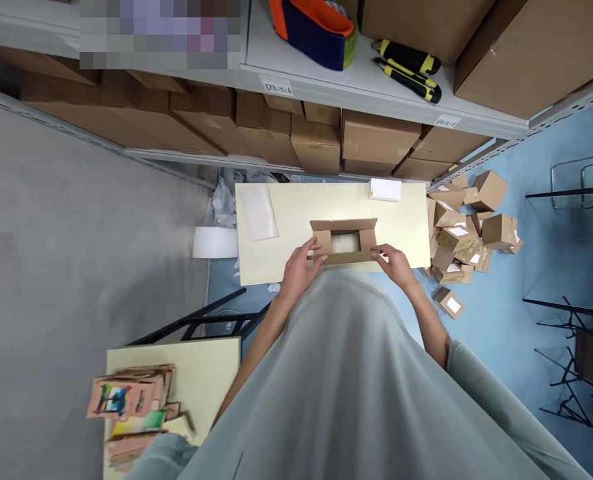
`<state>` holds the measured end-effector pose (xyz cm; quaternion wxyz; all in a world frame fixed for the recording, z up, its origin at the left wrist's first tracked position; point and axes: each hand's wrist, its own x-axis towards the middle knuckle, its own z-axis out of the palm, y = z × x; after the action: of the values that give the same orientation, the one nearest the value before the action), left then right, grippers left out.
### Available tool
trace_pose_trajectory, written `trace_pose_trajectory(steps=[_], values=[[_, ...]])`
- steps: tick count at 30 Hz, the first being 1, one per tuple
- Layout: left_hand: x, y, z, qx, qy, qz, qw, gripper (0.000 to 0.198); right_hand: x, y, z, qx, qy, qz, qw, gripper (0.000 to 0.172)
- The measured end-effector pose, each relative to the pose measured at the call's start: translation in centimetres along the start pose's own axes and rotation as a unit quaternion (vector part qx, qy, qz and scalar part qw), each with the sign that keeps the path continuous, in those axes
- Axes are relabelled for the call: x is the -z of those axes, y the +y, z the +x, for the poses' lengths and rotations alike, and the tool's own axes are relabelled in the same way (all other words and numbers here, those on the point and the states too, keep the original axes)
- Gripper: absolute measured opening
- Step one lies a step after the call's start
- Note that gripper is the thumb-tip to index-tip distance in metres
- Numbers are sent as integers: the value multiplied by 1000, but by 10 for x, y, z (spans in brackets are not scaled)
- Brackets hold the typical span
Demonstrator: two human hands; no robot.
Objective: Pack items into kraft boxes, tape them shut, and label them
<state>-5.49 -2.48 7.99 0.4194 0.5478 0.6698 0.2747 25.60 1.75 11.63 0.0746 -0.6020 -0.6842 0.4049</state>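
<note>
A small brown cardboard box (368,241) lies on the cream table in front of me with its top flaps apart. Through the gap in its top, something pale shows inside, too small to make out. My left hand (299,267) grips the box's near left corner, thumb along the near flap and fingers over the left end. At the near right corner, my right hand (396,267) pinches the flap's edge between thumb and fingers. A white small box (385,189) stands by the table's far edge. Toward the left end of the table lies a flat translucent sheet or bag (259,212).
Shelving (321,93) with brown cartons rises beyond the table (281,260). Black-yellow utility knives (409,70) and tape rolls (316,30) sit on a shelf. Small parcels (459,233) are heaped on the floor at right. Printed cartons (126,397) occupy a side table at lower left.
</note>
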Motion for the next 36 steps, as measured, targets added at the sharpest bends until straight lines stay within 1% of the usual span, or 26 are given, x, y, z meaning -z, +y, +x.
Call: trace_pose_trajectory(steps=[1,2,4,5,6,7,8,9,12,13,14,16,18,20,21,23,26,28,30,32,36], values=[[-3,-1,5,17,20,-3,1000,68,-2,0,6,-27,13,6,1000,30],[-4,-2,11,29,36,-1,999,75,-4,0,12,-51,26,5,998,38],[-6,-3,22,34,49,7,998,85,-4,-3,25,-76,49,-10,996,62],[-5,-3,26,28,48,10,998,85,-3,-4,30,-74,54,-19,996,74],[-4,-3,30,21,45,10,999,82,-1,-6,35,-65,54,-25,996,82],[-2,-2,32,15,44,8,999,77,1,-7,38,-52,50,-28,997,85],[0,-2,32,10,44,5,999,69,4,-7,40,-39,45,-28,998,85],[2,-2,31,8,44,2,999,60,6,-6,40,-27,41,-29,998,80],[4,-3,20,7,26,-1,1000,34,7,1,34,4,24,-31,999,48],[2,-4,15,12,16,-4,1000,31,4,5,32,11,17,-26,999,40],[-1,-4,10,20,6,-8,1000,32,1,9,29,15,10,-17,1000,36],[-8,-3,3,45,-3,-14,999,36,-7,17,24,12,5,14,1000,37],[-14,1,0,71,-2,-9,997,38,-17,21,21,-3,12,51,999,41],[-15,8,1,86,3,6,996,36,-25,20,20,-23,33,80,996,41],[-13,13,1,89,9,18,996,34,-28,18,20,-31,48,92,994,41],[0,24,2,89,29,49,994,33,-34,9,19,-36,74,116,990,42],[30,39,1,74,70,96,990,35,-42,-10,22,-16,97,159,982,46],[48,43,1,68,84,120,987,36,-47,-20,28,2,100,176,979,47],[56,39,4,69,86,130,985,36,-54,-24,35,10,93,179,979,46],[52,28,11,78,74,116,987,35,-59,-23,42,6,81,168,982,44],[23,3,25,99,40,72,992,32,-59,-6,42,-15,73,134,988,43]])
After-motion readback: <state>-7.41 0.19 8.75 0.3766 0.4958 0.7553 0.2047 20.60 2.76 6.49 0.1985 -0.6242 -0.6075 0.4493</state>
